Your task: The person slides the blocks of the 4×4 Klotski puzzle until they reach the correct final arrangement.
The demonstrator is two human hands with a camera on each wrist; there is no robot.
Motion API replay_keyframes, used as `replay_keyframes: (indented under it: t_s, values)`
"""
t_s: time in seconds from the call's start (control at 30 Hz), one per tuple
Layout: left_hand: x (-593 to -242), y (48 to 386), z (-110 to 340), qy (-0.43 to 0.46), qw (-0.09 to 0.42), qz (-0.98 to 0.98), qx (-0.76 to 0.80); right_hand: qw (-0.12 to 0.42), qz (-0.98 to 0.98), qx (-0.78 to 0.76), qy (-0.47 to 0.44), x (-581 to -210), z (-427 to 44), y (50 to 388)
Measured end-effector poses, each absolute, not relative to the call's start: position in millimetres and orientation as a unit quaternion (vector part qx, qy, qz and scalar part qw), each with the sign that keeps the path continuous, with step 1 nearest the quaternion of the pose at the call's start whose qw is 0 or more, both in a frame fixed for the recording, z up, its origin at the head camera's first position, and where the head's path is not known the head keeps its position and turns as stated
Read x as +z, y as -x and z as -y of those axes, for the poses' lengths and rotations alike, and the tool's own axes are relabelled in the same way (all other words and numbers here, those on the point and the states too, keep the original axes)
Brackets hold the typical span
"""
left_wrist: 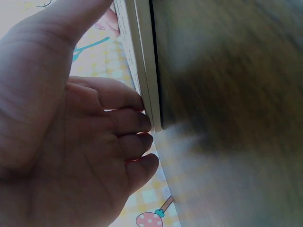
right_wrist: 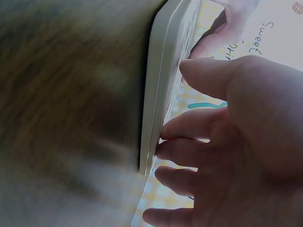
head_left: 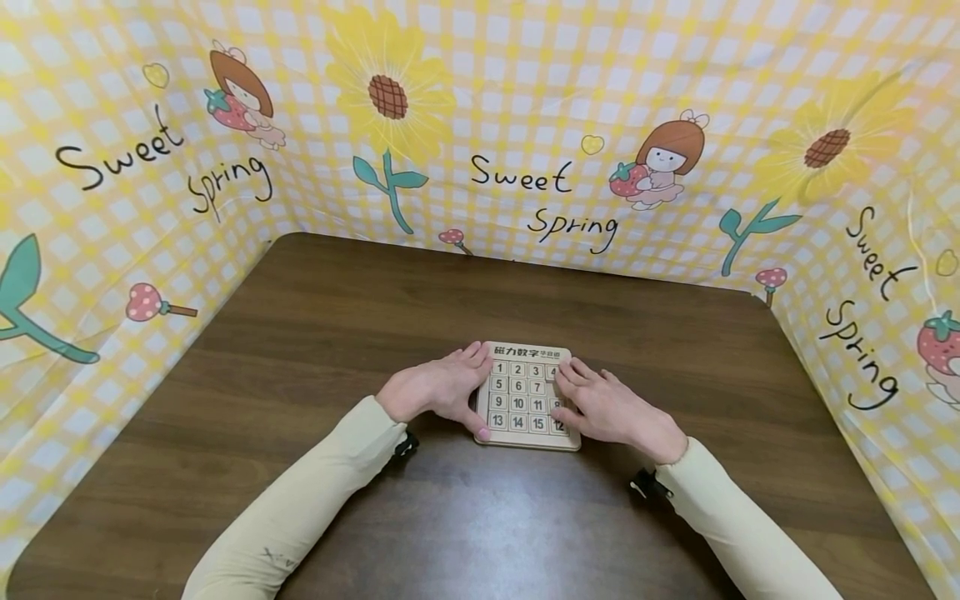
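A wooden sliding number puzzle (head_left: 528, 440) lies flat on the table in the head view, its numbered tiles and printed heading facing up. My left hand (head_left: 452, 385) holds its left side, fingers at the far left corner and thumb on the near left corner. In the left wrist view those fingers (left_wrist: 137, 120) bend against the board's edge. Across from it, my right hand (head_left: 603, 404) lies along the right side, fingertips near tile 4 and thumb touching tile 8. Its fingers (right_wrist: 182, 151) look fairly straight in the right wrist view. The spot right of tile 7 is partly covered.
The brown wooden table (head_left: 360, 308) spreads around the puzzle on every side. A yellow checked cloth (head_left: 517, 100) with flowers and cartoon figures stands as a wall behind it and at both sides. Dark straps (head_left: 406, 445) sit at both wrists.
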State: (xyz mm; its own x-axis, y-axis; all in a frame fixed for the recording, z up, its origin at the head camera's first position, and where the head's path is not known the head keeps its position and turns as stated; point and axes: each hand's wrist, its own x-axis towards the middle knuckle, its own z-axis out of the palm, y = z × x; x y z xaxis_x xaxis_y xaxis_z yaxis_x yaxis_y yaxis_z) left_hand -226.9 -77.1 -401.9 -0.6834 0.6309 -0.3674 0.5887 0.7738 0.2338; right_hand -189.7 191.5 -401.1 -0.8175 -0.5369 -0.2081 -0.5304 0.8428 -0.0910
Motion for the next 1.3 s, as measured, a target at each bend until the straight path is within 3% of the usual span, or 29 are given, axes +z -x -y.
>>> replay_keyframes:
  t_s: [0.4, 0.77, 1.3]
  values:
    - [-400.9, 226.7, 78.0, -0.336, 0.214, -0.916, 0.053, 0.082, -0.947, -0.015, 0.311, -397.0, -190.0, 163.1]
    - [-401.5, 226.4, 77.3, -0.332, 0.213, -0.918, 0.048, 0.085, -0.941, -0.01, 0.327, -399.0, -191.0, 136.2]
    - [-402.0, 226.9, 77.4, -0.337, 0.208, -0.917, 0.049, 0.072, -0.943, 0.006, 0.326, -403.2, -192.2, 145.5]
